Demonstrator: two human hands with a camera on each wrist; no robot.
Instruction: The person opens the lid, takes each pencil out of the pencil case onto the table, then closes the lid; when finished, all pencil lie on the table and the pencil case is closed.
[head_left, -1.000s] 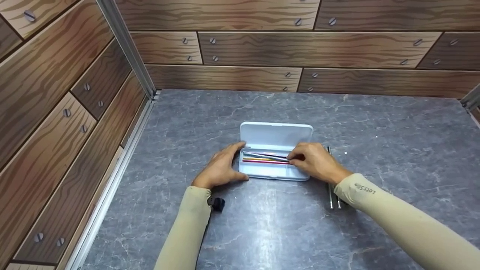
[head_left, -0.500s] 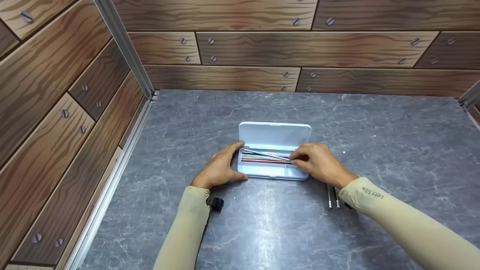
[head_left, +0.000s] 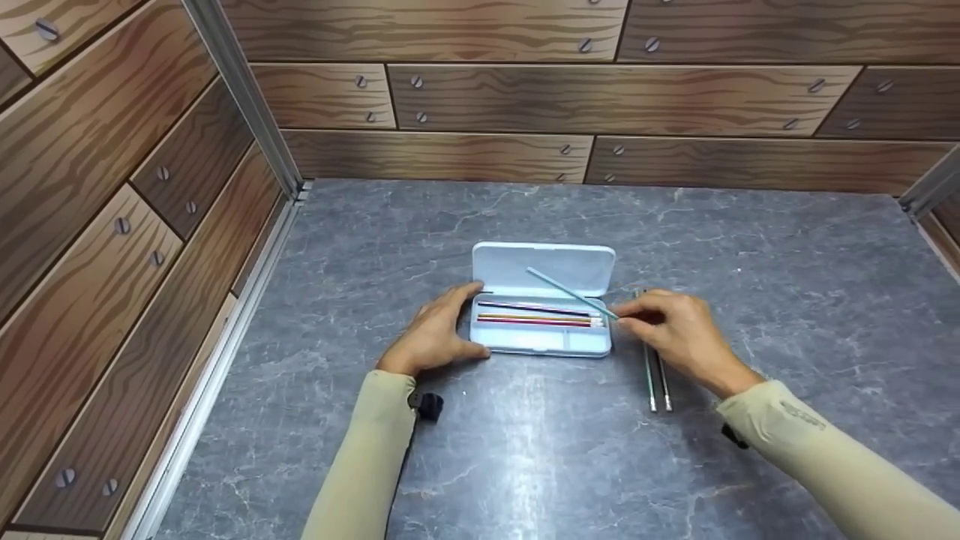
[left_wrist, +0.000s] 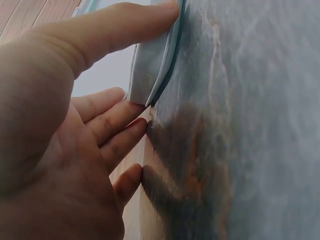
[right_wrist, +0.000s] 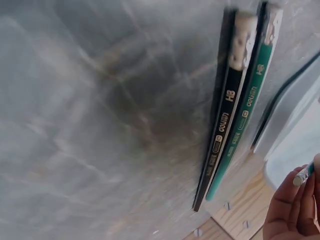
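A pale blue pencil case (head_left: 517, 343) lies with its lid (head_left: 502, 266) raised at the back. Several pencils (head_left: 534, 320) in different colours lie in its rear compartment. My left hand (head_left: 430, 334) spans the case's left end, holding it with the thumb at the front wall and the index finger by the hinge side. Between thumb and fingers my right hand (head_left: 686, 330) pinches a green pencil (head_left: 566, 289) by its eraser end. That pencil slants up and left over the case. In the right wrist view, its metal-banded end (right_wrist: 303, 176) shows at the fingers.
Right of the case, a black pencil (right_wrist: 220, 132) and another green pencil (right_wrist: 242, 120) lie side by side on the grey marbled table (head_left: 540, 450). Wood-patterned walls (head_left: 487, 97) stand behind and at the left.
My right hand has drawn the green pencil up out of the case and moved right, tilting it. The left hand keeps its place at the case's end.
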